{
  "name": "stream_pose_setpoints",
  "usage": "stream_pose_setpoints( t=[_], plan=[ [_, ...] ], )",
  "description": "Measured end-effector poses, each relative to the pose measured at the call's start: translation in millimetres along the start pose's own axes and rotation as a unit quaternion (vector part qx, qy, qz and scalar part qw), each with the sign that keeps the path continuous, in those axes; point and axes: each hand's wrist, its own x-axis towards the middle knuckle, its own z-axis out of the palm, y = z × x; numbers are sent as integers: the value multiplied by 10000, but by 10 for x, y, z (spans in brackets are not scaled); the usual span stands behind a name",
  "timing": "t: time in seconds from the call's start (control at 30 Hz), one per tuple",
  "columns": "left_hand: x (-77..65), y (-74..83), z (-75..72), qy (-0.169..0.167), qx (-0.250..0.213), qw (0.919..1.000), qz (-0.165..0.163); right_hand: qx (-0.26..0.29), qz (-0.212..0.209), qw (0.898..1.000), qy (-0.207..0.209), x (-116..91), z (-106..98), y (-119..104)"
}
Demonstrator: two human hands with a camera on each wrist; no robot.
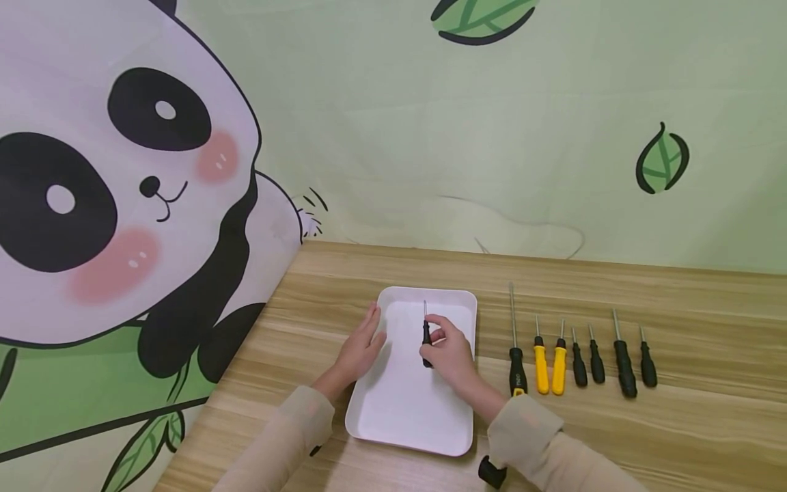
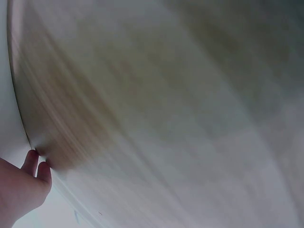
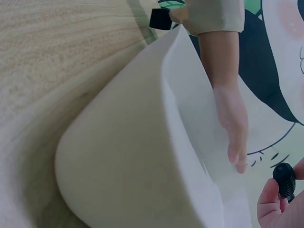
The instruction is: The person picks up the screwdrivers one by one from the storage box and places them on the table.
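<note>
A white rectangular tray (image 1: 408, 417) lies on the table. Over its inside, my right hand (image 1: 451, 352) pinches a small screwdriver (image 1: 427, 345) by its black handle, the thin metal shaft pointing away from me. The right wrist view shows the end of that black handle (image 3: 284, 178) between thumb and fingers. At the tray's left rim rests my left hand (image 1: 359, 348), its fingers extended along the edge. In the left wrist view only the fingertips and part of the left hand (image 2: 28, 187) show beside the rim.
Right of the tray, several screwdrivers lie in a row: a long black one (image 1: 518, 369), two with yellow handles (image 1: 541, 369), and black ones such as the thicker one (image 1: 625, 369). A panda-print cloth (image 1: 393, 137) hangs behind the wooden table (image 1: 707, 437).
</note>
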Motion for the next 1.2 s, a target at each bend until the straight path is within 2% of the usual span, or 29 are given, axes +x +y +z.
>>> stream_pose_setpoints(
  t=[0.17, 0.33, 0.83, 1.2],
  plan=[
    [-8, 9, -6, 42, -11, 10000, 32, 190, 110, 9996, 172, 32, -61, -12],
    [-16, 17, -7, 38, -19, 10000, 11, 422, 154, 9988, 169, 41, -150, -48],
    [-10, 6, -7, -5, -31, 10000, 3, 643, 633, 9956, 269, 51, -416, -100],
    [-6, 0, -1, -5, -24, 10000, -7, 541, 677, 9956, 342, 53, -629, 3]
  ],
)
